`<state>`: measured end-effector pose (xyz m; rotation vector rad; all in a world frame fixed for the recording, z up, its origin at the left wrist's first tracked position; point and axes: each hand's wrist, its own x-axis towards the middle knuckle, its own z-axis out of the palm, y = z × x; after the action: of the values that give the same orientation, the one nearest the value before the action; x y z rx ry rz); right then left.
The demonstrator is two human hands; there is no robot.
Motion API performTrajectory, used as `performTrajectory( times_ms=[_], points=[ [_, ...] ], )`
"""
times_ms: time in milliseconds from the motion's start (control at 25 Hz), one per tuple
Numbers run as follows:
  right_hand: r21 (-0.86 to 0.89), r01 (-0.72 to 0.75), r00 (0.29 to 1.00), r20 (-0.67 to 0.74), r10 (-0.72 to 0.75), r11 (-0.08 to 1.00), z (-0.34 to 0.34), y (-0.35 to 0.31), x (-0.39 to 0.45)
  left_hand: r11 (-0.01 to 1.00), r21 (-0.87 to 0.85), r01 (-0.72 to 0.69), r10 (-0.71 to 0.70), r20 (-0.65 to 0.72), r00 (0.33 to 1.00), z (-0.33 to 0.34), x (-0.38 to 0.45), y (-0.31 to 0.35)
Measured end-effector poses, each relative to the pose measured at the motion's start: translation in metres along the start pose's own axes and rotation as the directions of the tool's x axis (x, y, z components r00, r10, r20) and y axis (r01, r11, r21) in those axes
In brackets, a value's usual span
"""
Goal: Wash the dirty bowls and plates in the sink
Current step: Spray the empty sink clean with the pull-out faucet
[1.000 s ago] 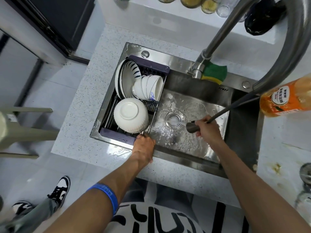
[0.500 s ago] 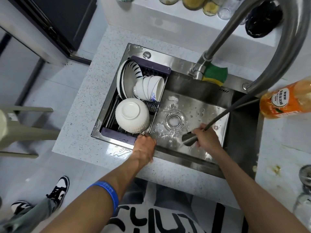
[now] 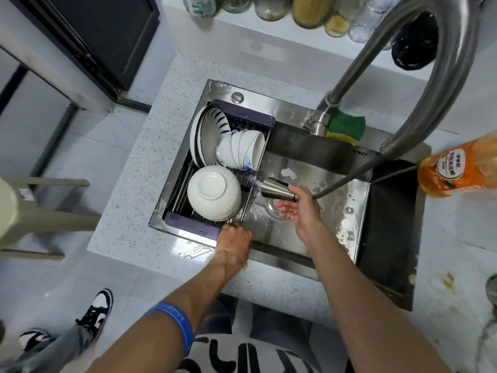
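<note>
Left of centre, washed bowls (image 3: 213, 196) and plates (image 3: 200, 135) sit in the rack (image 3: 188, 227), which the left hand (image 3: 233, 239) grips at its near corner. At centre, the right hand (image 3: 298, 204) holds the sprayer (image 3: 277, 188), fingers loosely spread; that loose hold could let spray escape onto the tabletop (image 3: 129, 211).

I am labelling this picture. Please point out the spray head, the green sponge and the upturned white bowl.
spray head (image 3: 277, 190): head view, on its metal barrel.
green sponge (image 3: 347, 126): head view, on its green top.
upturned white bowl (image 3: 212, 193): head view, on its base.
</note>
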<state>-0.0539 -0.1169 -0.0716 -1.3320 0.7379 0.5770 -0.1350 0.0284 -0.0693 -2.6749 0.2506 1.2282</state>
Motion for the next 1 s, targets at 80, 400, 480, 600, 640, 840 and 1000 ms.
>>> performTrajectory(
  times_ms=[80, 400, 480, 600, 640, 840, 1000],
  points=[
    [-0.045, 0.012, 1.0, -0.003, -0.012, 0.999, 0.0, -0.001, 0.001, 1.0, -0.007, -0.001, 0.001, -0.002, 1.0, 0.0, 0.0, 0.0],
    [-0.07, 0.055, 0.998, 0.017, -0.054, 0.996, -0.004, -0.002, 0.004, 1.0, 0.002, -0.007, 0.007, -0.004, 1.0, 0.001, 0.001, -0.001],
    [-0.034, 0.07, 0.997, -0.038, -0.071, 0.997, -0.002, -0.01, 0.011, 1.0, -0.006, -0.009, 0.009, 0.0, 1.0, 0.002, 0.0, -0.001],
    [-0.183, 0.143, 0.987, -0.051, -0.154, 0.973, -0.01, -0.004, 0.012, 1.0, -0.025, -0.001, 0.0, -0.002, 1.0, 0.004, 0.002, 0.0],
    [-0.272, 0.162, 0.985, -0.021, -0.174, 0.949, -0.014, 0.005, 0.008, 0.999, -0.041, 0.006, -0.006, 0.006, 1.0, 0.005, 0.003, 0.0],
    [-0.206, 0.205, 0.968, -0.102, -0.23, 0.957, -0.019, -0.01, 0.019, 0.997, -0.079, 0.012, -0.012, -0.001, 1.0, 0.01, 0.004, -0.002],
    [-0.189, 0.209, 0.967, -0.105, -0.232, 0.959, -0.02, -0.004, 0.024, 0.995, -0.095, 0.028, -0.027, 0.016, 1.0, 0.011, 0.006, -0.001]
  ],
)
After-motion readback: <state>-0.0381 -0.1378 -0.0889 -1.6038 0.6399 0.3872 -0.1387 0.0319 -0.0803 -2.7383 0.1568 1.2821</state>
